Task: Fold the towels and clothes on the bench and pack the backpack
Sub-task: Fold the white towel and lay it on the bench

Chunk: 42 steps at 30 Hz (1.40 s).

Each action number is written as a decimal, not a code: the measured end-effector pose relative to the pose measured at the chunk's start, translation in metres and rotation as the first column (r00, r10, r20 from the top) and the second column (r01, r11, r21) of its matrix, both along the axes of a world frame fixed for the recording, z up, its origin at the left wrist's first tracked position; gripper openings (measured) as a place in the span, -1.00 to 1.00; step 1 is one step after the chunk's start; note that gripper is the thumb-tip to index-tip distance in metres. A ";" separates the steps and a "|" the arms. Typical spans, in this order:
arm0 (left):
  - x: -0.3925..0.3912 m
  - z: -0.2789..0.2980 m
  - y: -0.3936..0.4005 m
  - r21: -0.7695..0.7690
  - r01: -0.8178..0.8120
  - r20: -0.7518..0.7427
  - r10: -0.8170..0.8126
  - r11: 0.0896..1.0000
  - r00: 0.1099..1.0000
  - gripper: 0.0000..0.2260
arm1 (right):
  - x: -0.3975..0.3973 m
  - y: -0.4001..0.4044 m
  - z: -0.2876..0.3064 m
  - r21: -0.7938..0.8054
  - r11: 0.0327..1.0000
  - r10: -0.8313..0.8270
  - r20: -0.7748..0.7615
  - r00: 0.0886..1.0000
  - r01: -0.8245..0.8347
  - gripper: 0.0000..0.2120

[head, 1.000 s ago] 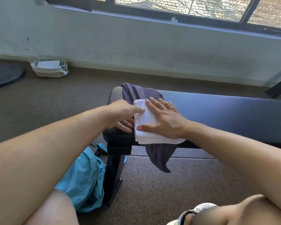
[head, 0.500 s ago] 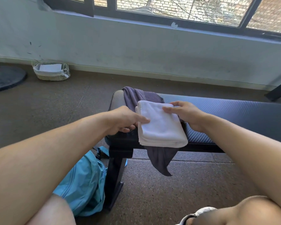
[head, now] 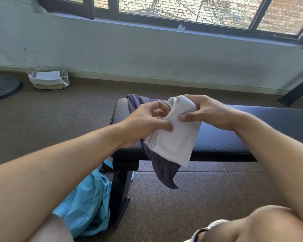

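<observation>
Head view looks down on both hands holding a folded white towel (head: 175, 137) lifted above the near end of the dark padded desk (head: 234, 130). Left hand (head: 147, 119) pinches the towel's left edge between thumb and curled fingers; right hand (head: 206, 112) grips its bunched top, thumb pressed on the front. Beneath it a dark purple garment (head: 163, 170) lies across the desk and hangs off the front edge. On the floor beside the desk leg sits a light blue backpack (head: 87, 206).

Soft white cloth towel (head: 175, 137); ribbed matt bench (head: 234, 135).
</observation>
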<state>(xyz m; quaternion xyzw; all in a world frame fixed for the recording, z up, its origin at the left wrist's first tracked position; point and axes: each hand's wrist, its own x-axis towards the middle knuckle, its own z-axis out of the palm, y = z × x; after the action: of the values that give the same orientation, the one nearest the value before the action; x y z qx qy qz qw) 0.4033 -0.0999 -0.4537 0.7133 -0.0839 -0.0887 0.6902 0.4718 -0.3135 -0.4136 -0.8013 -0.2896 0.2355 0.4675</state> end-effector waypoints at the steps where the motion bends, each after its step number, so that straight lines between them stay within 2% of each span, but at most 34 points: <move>1: -0.001 0.000 -0.002 0.012 0.014 0.005 -0.014 1.000 1.000 -0.73 | -0.003 -0.002 0.003 -0.033 0.999 0.023 0.008 1.000 -0.023 -0.59; 5: -0.004 0.000 -0.003 0.086 0.035 0.015 -0.036 0.996 0.999 -0.64 | -0.010 -0.009 0.014 -0.070 0.997 0.045 -0.006 0.999 -0.045 -0.70; 7: -0.007 0.002 0.000 0.249 0.077 0.001 -0.079 0.965 0.997 -0.56 | -0.011 -0.013 0.015 -0.006 1.000 0.022 -0.045 0.999 -0.022 -0.69; 9: -0.010 0.001 0.002 0.414 0.119 -0.006 -0.128 0.903 0.992 -0.60 | -0.011 -0.018 0.013 0.075 0.997 0.013 -0.094 0.995 -0.006 -0.68; 10: -0.011 0.000 0.003 0.447 0.101 0.011 -0.118 0.889 0.993 -0.63 | -0.010 -0.020 0.011 0.111 0.994 0.027 -0.125 0.992 -0.013 -0.66; 12: -0.012 -0.001 0.006 0.427 0.002 0.069 -0.035 0.904 0.997 -0.64 | -0.010 -0.025 0.008 0.155 0.988 0.059 -0.186 0.981 -0.030 -0.63; 14: -0.015 0.000 0.006 0.330 -0.072 0.103 0.040 0.941 0.994 -0.63 | -0.013 -0.030 0.007 0.165 0.986 0.060 -0.218 0.974 -0.024 -0.57; 16: -0.020 0.002 0.003 0.204 -0.115 0.134 0.088 0.972 0.987 -0.65 | -0.017 -0.034 0.008 0.176 0.984 0.023 -0.225 0.974 0.018 -0.58; 18: -0.027 0.007 0.001 0.116 -0.148 0.190 0.124 0.982 0.974 -0.64 | -0.023 -0.036 0.010 0.201 0.978 -0.016 -0.210 0.977 0.059 -0.66; 21: -0.034 0.013 0.005 0.041 -0.160 0.245 0.145 0.986 0.959 -0.61 | -0.035 -0.032 0.009 0.216 0.973 -0.047 -0.138 0.989 0.076 -0.62; 24: -0.040 0.014 0.012 0.046 -0.132 0.257 0.116 0.990 0.959 -0.70 | -0.047 -0.020 -0.001 0.186 0.975 -0.111 -0.079 0.991 0.124 -0.61; 28: -0.041 0.009 0.020 0.161 -0.147 0.263 0.101 0.976 0.959 -0.88 | -0.053 -0.006 -0.013 0.115 0.976 -0.189 0.026 0.982 0.185 -0.65; 31: -0.044 0.010 0.019 0.203 -0.155 0.272 0.096 0.967 0.958 -0.85 | -0.049 -0.006 -0.014 0.059 0.974 -0.223 0.076 0.972 0.218 -0.64; 36: -0.044 0.010 0.021 0.285 -0.123 0.301 0.033 0.951 0.953 -0.81 | -0.048 -0.002 -0.009 0.002 0.983 -0.181 0.132 0.975 0.182 -0.83; 40: -0.039 0.009 0.027 0.277 -0.069 0.260 -0.006 0.958 0.965 -0.79 | -0.046 -0.002 -0.010 -0.123 0.975 -0.154 0.239 0.959 0.187 -0.87; 42: -0.037 0.008 0.029 0.289 -0.089 0.250 0.014 0.953 0.968 -0.76 | -0.046 -0.003 -0.012 -0.179 0.964 -0.136 0.293 0.946 0.194 -0.83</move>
<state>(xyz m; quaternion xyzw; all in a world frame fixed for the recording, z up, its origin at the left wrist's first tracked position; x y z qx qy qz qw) 0.3662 -0.0709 -0.4454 0.8164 -0.1353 0.0066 0.5613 0.4257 -0.3161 -0.4256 -0.8919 -0.2580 0.1091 0.3550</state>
